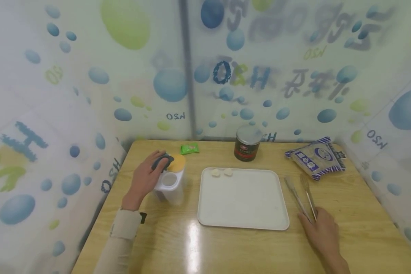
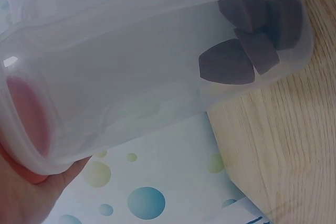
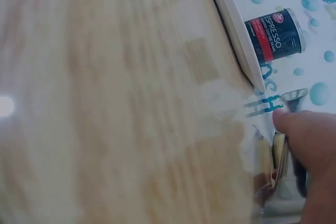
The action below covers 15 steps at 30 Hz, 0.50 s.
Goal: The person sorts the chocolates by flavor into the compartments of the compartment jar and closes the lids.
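In the head view my left hand (image 1: 146, 176) lies over a clear plastic container with several compartments (image 1: 174, 192). Thumb and fingers grip a dark blue lid (image 1: 168, 156) at its top. Beside that lid sits an orange lid (image 1: 178, 163), and a round white opening faces up in front. Through the container's wall, the left wrist view shows dark chunky pieces (image 2: 227, 62) at the bottom. My right hand (image 1: 322, 233) holds metal tongs (image 1: 298, 198) near their joined end, with the two arms spread apart at the tray's right.
A white tray (image 1: 243, 201) in the middle carries two small pale pieces (image 1: 222, 172). Behind it stand an espresso tin (image 1: 247, 144) and a green packet (image 1: 190, 148). A blue-and-white bag (image 1: 316, 158) lies at the back right. Patterned walls border the wooden table (image 1: 164, 243).
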### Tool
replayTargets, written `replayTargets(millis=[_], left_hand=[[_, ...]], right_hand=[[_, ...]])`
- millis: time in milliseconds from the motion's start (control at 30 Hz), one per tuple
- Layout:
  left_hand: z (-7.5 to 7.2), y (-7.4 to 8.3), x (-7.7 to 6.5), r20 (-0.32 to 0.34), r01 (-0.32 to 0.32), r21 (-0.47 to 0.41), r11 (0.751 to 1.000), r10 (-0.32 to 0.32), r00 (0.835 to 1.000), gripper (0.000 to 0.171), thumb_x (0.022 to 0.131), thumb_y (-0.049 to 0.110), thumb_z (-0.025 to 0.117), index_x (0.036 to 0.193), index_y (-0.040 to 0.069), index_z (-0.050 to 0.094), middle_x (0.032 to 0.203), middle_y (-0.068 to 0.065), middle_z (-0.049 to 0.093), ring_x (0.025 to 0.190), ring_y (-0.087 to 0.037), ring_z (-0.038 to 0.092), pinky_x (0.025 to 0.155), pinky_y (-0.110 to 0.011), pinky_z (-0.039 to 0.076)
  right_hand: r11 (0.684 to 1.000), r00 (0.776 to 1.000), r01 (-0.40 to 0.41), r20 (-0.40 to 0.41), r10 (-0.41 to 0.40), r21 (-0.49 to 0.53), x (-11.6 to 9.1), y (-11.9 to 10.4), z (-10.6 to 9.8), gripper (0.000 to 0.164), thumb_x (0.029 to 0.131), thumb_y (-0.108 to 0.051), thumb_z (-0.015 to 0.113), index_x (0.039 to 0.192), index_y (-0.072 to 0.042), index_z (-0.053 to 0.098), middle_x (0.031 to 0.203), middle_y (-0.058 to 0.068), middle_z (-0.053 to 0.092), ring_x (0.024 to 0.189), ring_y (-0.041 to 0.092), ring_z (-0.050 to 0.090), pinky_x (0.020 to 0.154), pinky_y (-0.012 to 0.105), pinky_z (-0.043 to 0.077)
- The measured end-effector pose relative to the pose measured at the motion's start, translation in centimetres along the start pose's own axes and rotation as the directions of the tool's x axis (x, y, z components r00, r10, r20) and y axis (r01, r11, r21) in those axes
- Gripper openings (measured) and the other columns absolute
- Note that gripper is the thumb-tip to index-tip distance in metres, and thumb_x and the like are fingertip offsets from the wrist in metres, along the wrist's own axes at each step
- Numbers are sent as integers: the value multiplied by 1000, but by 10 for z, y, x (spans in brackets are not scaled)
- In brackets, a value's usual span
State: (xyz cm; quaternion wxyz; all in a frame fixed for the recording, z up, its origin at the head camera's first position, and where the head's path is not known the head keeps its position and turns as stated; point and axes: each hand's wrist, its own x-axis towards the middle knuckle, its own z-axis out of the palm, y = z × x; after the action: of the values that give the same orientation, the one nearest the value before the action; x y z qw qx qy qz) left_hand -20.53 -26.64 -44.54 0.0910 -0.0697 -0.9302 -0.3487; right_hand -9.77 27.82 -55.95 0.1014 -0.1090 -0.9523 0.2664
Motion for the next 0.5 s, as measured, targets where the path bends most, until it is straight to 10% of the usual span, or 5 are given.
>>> replayTargets(millis=[300, 500], left_hand=[[1, 0, 0, 6, 17, -10, 1000, -16, 1000, 60, 104, 56, 39, 148, 16, 50, 159, -12, 39, 142, -41, 41, 113, -63, 32], [-1, -1, 0, 10, 24, -6, 1000, -24, 1000, 61, 104, 56, 39, 148, 16, 49, 159, -13, 38, 143, -41, 40, 114, -63, 31]], right_hand=[[1000, 981, -12, 193, 12, -4, 5, -18, -14, 73, 94, -57, 61, 139, -2, 44, 80, 12, 64, 67, 25, 58, 55, 37, 43], [1000, 957, 26, 290, -26, 4, 13, -40, -9, 81, 92, -61, 60, 143, -1, 40, 106, 34, 66, 84, 41, 67, 67, 51, 51]])
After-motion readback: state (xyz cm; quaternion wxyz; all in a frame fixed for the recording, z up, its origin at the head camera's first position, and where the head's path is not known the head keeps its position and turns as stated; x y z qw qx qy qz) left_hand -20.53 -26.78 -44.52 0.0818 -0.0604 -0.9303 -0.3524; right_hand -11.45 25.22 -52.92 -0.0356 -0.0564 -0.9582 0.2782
